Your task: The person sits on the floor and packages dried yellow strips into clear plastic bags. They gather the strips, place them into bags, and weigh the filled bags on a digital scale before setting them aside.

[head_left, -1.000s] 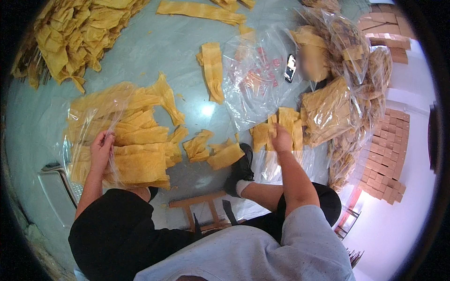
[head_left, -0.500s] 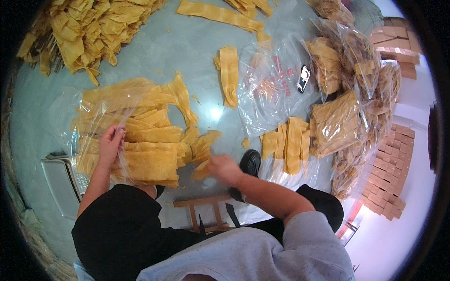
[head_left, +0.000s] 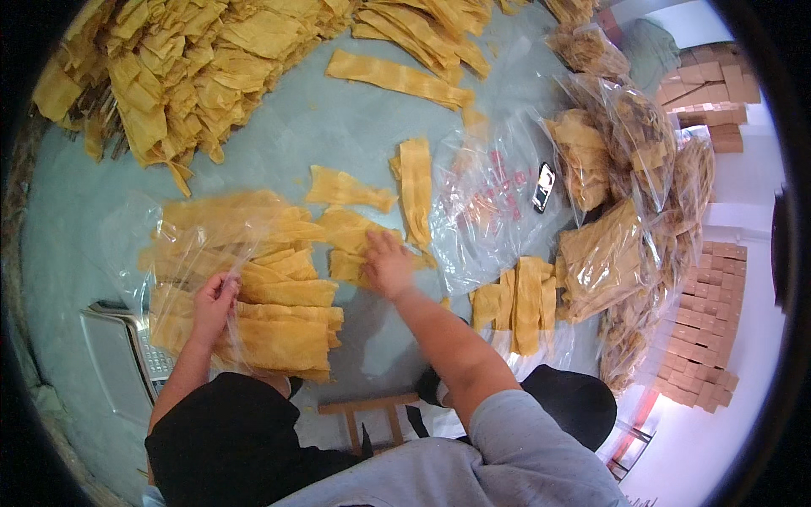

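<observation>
In front of me on the left, a clear plastic bag (head_left: 135, 245) is filled with wrinkled yellow dried sheets (head_left: 283, 342) that look like tofu skin. My left hand (head_left: 217, 297) pinches the bag's film near its open edge, on top of the sheets. To its right, my right hand (head_left: 389, 264) rests with fingers spread on loose yellow pieces (head_left: 342, 226) beside the bag's mouth. Just beyond them lies a separate short piece (head_left: 348, 188). A longer upright strip (head_left: 416, 190) is to the right of that hand.
A large heap of yellow sheets (head_left: 186, 76) fills the far left. Flat plastic film (head_left: 490, 211) with a phone (head_left: 545, 188) on it lies right, beside filled bags (head_left: 600, 258). A scale (head_left: 118, 359) stands near left; a wooden stool (head_left: 372, 406) is between my legs.
My right hand has moved away from me, from near my shoe onto the loose pieces, which lie flatter and rearranged. My left hand keeps hold of the bag. The view has shifted slightly.
</observation>
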